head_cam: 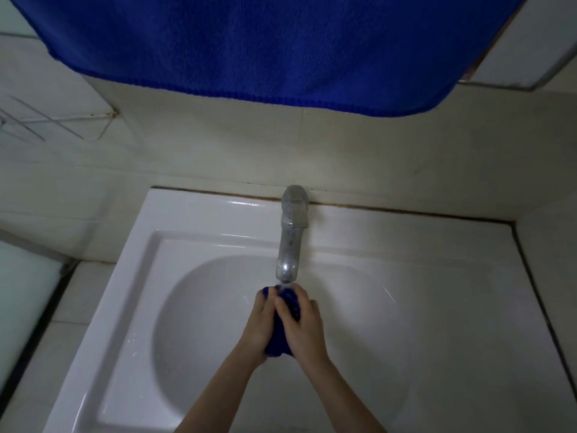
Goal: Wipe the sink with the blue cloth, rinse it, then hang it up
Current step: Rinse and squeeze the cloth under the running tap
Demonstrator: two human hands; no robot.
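Observation:
A small blue cloth (288, 303) is bunched up between both my hands, right under the spout of the metal tap (288, 242). My left hand (260, 323) grips its left side and my right hand (304, 325) grips its right side, fingers curled round it. Water seems to run from the spout onto the top of the cloth. Both hands hover over the round bowl of the white sink (199, 323). Most of the cloth is hidden by my fingers; a dark wad of it shows below my palms.
A large blue towel (265, 45) hangs across the top of the view, above the tap. A wire rack (56, 123) is fixed to the tiled wall at the left. Tiled ledges flank the sink left and right.

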